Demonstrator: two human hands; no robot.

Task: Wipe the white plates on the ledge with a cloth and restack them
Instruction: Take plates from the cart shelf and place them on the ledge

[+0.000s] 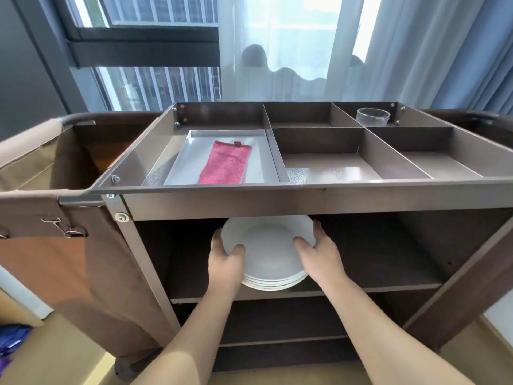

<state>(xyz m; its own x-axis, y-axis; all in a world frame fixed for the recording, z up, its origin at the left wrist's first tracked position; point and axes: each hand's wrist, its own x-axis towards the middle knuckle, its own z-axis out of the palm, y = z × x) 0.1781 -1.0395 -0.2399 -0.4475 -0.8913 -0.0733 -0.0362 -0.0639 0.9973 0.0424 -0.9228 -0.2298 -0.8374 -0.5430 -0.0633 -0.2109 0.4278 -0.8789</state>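
The plates (268,254) are stacked in the cart's (277,201) upper bay, under its top, near the front edge of the shelf (388,284). The left hand (224,262) grips the stack's left side and the right hand (319,257) its right. On top, the tray (177,168) lies in the left compartment with the cloth (224,162) in it. A cup (373,117) stands in the back right compartment. A bag (55,245) hangs on the cart's left, and a curtain (305,51) hangs behind.

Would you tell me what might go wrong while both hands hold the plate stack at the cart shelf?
The stack of white plates sits under the cart's top frame; lifting may knock a rim against it. The left hand and right hand grip only the edges, so lower plates might slip.
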